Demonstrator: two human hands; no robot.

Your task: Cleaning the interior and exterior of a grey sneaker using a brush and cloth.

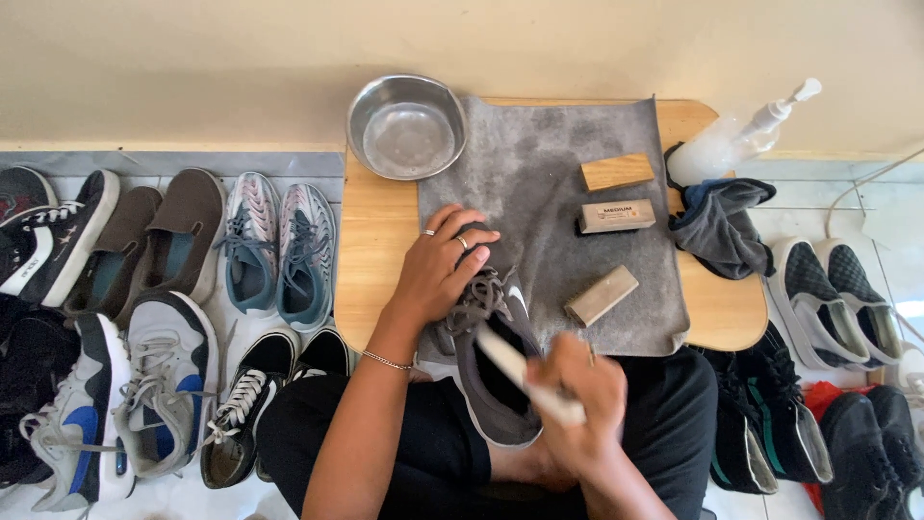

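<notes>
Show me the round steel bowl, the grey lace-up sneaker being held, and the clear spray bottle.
round steel bowl (pixel 407 128), head view, on its inner bottom.
grey lace-up sneaker (pixel 488 371), head view, on its dark insole.
clear spray bottle (pixel 717 146), head view, on its body.

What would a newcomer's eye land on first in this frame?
Probably the grey sneaker at centre, its toe steadied by the left hand while the right hand holds a pale brush over it. Next, the shoes crowding the floor, and the steel bowl on the table's far corner.
</notes>
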